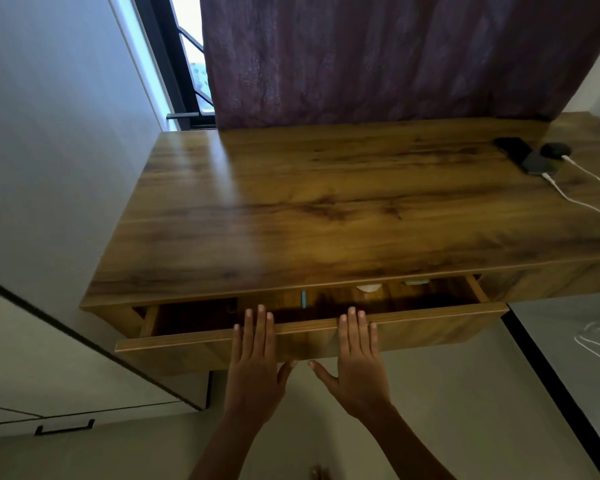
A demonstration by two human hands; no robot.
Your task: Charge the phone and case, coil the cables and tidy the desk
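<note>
The left hand and the right hand are laid flat on the front of the drawer, side by side. The fingers are kept straight, the thumbs are spread toward each other, and nothing is held in either hand. The drawer is pulled partly out from under the near edge of the desk. Inside it a thin blue thing, a white round thing and a pale green thing can be seen, but they are mostly hidden, so what they are cannot be told. Near the far right corner of the desk the dark phone is laid flat, with a white cable plugged into its near end. Just beside it the small round black case is set, with a second white cable plugged in. Both cables are run toward the right edge. Behind the desk a purple curtain is hung, and a window is seen to its left.
</note>
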